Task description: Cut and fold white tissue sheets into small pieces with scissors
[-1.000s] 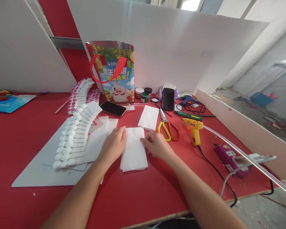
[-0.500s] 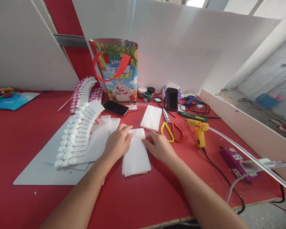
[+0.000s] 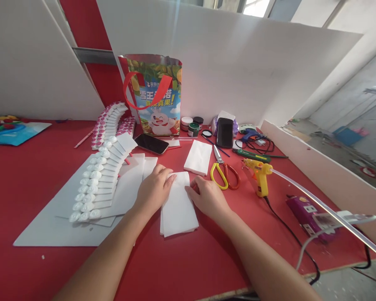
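White paper sheets [image 3: 179,211] lie between the left hand [image 3: 153,188] and right hand [image 3: 210,198], fingers [image 3: 169,182] curled at opposite edges; whether they pinch, I cannot tell.

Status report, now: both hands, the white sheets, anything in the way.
Left hand on upper left edge of white sheets; right hand at right edge. Sheets flat on red table, edges uneven. Scissors beyond right hand, clear of sheets.
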### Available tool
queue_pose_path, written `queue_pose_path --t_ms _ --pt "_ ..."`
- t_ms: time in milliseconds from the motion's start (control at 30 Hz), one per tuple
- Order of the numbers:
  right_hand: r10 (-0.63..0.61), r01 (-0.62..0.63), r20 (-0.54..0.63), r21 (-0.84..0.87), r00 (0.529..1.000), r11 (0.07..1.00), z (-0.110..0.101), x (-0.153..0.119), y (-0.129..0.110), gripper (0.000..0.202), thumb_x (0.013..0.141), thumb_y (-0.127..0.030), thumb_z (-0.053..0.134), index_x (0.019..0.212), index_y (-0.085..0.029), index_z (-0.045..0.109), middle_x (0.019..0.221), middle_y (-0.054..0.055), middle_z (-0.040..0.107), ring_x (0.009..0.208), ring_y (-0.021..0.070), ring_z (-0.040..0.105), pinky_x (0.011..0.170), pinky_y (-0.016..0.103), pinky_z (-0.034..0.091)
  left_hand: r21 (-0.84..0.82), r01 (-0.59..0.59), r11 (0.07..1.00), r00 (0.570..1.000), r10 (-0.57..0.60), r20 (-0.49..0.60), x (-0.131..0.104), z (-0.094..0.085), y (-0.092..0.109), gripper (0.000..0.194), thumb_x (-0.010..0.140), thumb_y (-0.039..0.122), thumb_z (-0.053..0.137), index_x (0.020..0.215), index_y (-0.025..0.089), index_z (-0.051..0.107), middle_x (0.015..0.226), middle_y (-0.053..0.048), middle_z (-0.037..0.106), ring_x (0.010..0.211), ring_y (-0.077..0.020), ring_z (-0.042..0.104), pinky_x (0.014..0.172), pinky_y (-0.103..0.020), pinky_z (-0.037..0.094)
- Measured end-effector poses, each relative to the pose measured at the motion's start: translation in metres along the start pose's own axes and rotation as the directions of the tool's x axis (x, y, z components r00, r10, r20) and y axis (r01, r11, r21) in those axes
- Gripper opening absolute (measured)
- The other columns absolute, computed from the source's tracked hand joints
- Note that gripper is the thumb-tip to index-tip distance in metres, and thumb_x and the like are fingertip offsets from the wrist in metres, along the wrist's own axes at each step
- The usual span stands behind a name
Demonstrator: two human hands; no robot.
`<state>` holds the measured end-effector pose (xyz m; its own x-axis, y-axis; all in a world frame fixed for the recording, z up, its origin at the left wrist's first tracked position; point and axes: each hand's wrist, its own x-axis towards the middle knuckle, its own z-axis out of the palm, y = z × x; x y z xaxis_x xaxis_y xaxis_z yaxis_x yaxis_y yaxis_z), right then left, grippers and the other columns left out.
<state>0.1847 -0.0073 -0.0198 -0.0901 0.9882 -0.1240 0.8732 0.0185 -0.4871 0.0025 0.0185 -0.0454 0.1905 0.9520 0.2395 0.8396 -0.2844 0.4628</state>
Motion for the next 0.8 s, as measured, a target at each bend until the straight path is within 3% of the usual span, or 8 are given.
queue_pose_path --t_ms 133,233,367,467,600,800 --pt "0.02 -0.019 0.012 -0.021 1.0 1.0 -0.003 -0.003 -0.002 0.018 0.096 -0.032 0.057 0.091 -0.018 0.066 0.069 0.001 0.064 0.065 0.0163 0.054 0.057 0.026 0.027 0.096 -0.104 0.99 0.983 0.117 -0.14 -0.001 -0.004 0.004 0.028 0.1 0.035 0.051 0.111 0.018 0.07 0.113 -0.014 0.067 0.108 -0.0325 0.061 0.092 -0.045 0.052" --pt "0.012 -0.012 0.004 -0.093 1.0 0.996 -0.021 -0.002 -0.007 0.022 0.1 -0.031 0.052 0.093 -0.017 0.067 0.076 0.004 0.069 0.07 0.0178 0.059 0.059 0.028 0.029 0.004 -0.234 0.972 0.95 0.229 -0.212 -0.002 -0.007 0.01 0.028 0.102 0.031 0.048 0.116 0.018 0.069 0.116 -0.013 0.068 0.113 -0.0304 0.06 0.1 -0.046 0.05" --pt "-0.01 -0.009 -0.106 -0.179 0.994 0.984 -0.049 0.016 -0.012 0.02 0.1 -0.031 0.053 0.107 -0.018 0.067 0.102 0.007 0.073 0.088 0.0205 0.065 0.065 0.028 0.034 -0.148 -0.36 0.921 0.93 0.343 -0.132 -0.007 -0.008 0.021 0.025 0.103 0.026 0.049 0.111 0.017 0.07 0.114 -0.011 0.07 0.108 -0.0256 0.063 0.098 -0.042 0.05" --pt "-0.037 0.01 -0.097 -0.272 0.995 0.962 -0.05 0.036 -0.008 0.033 0.093 -0.032 0.066 0.122 -0.016 0.063 0.129 0.013 0.062 0.094 0.022 0.066 0.071 0.029 0.039 -0.181 -0.381 0.907 0.922 0.386 -0.004 -0.01 -0.005 0.025 0.024 0.102 0.025 0.049 0.105 0.017 0.071 0.11 -0.01 0.071 0.104 -0.0253 0.063 0.093 -0.041 0.051" --pt "0.007 -0.026 -0.07 -0.274 0.998 0.961 -0.035 0.048 0.008 0.032 0.092 -0.031 0.07 0.117 -0.014 0.063 0.125 0.015 0.059 0.097 0.0225 0.065 0.076 0.029 0.042 -0.197 -0.376 0.905 0.915 0.396 0.072 -0.011 -0.001 0.024 0.022 0.102 0.023 0.05 0.1 0.018 0.072 0.108 -0.009 0.071 0.1 -0.0243 0.063 0.09 -0.04 0.051" --pt "-0.022 0.022 -0.125 0.003 0.992 1.0 -0.033 0.048 0.033 0.019 0.086 -0.027 0.077 0.093 -0.017 0.064 0.1 0.005 0.06 0.08 0.0146 0.058 0.075 0.026 0.042 -0.176 -0.398 0.901 0.911 0.41 0.04 -0.01 0.001 0.022 0.021 0.102 0.022 0.052 0.099 0.018 0.072 0.11 -0.01 0.071 0.1 -0.0243 0.063 0.09 -0.041 0.052"
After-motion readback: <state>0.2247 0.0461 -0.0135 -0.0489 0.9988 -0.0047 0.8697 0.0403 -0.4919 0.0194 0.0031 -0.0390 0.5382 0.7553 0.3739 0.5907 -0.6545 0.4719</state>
